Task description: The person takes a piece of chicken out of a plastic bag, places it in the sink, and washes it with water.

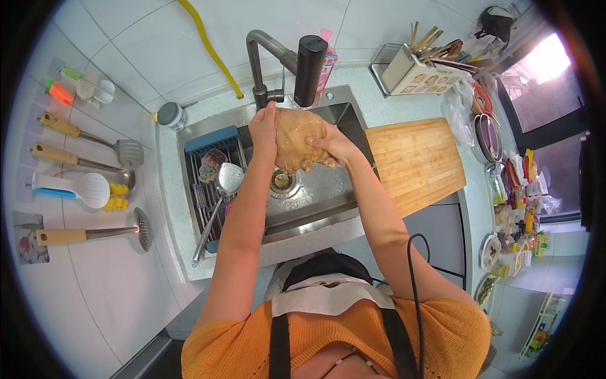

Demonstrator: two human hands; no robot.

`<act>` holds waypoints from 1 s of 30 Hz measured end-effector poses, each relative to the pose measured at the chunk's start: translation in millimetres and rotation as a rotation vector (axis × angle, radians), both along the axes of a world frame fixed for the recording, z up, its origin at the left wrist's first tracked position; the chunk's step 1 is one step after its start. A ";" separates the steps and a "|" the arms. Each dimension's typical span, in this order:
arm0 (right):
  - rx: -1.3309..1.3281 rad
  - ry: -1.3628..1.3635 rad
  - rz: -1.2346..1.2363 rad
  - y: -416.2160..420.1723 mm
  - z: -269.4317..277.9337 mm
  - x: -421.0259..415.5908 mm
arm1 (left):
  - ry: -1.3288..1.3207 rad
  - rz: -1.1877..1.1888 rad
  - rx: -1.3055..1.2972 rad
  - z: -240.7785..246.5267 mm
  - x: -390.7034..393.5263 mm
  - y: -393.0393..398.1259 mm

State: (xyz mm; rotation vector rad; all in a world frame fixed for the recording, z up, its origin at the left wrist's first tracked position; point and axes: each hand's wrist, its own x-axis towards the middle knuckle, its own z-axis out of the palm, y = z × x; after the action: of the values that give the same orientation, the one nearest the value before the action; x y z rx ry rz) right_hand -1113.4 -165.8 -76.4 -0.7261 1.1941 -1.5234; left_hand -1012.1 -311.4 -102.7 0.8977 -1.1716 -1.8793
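Note:
A wet, tan piece of raw meat or offal (300, 137) hangs above the stainless-steel sink (312, 203), in front of the dark faucet (311, 71). On its left edge, my left hand (263, 130) grips it with the thumb pointing up. My right hand (337, 146) holds its right side, the thumb laid across the front. The lower rim of the meat is ragged. Beneath it shows the drain strainer (283, 181). Whether water is running from the spout cannot be made out.
A blue-ended drying rack (211, 139) with a metal ladle (230, 178) spans the sink's left side. To the right lies a wooden cutting board (416, 161). A utensil holder (419, 73) stands behind it. Spatulas and a skimmer (142, 229) hang on the left wall.

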 end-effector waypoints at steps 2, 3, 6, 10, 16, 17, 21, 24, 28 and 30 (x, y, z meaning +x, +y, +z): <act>0.017 0.080 -0.084 -3.8 0.3 4.7 | 0.054 -0.055 0.113 -3.5 2.4 -3.0; 0.022 0.118 -0.123 -6.1 0.8 6.9 | 0.112 -0.107 0.178 -4.1 3.9 -5.1; 0.087 0.046 -0.304 -9.4 3.6 10.0 | 0.379 -0.352 0.365 8.0 16.0 -6.1; -0.076 -0.117 -0.458 -15.5 4.3 4.3 | 0.469 -0.413 0.543 2.6 26.3 11.7; -0.050 0.126 -0.630 -16.2 14.8 7.7 | 0.184 -0.296 -0.096 6.0 19.3 46.7; -0.060 0.145 -0.656 -17.1 13.5 9.2 | 0.149 -0.267 -0.122 8.5 17.4 48.4; -0.042 0.185 -0.728 -15.3 3.2 13.0 | 0.096 -0.186 -0.152 16.0 14.5 53.5; -0.032 0.156 -0.708 -11.0 1.2 16.2 | 0.082 -0.114 -0.174 8.6 11.6 53.6; -0.013 0.262 -0.638 -7.0 -8.8 21.9 | -0.063 0.001 0.160 -2.4 3.7 40.4; -0.024 0.169 -0.639 -5.8 -11.3 20.7 | -0.055 -0.023 0.219 -8.8 1.5 31.9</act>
State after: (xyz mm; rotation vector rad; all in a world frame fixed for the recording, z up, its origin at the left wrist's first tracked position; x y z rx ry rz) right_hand -1092.7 -171.5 -87.6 -0.5148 1.6387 -2.0251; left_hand -1010.6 -279.5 -111.6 1.0643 -1.0257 -2.0414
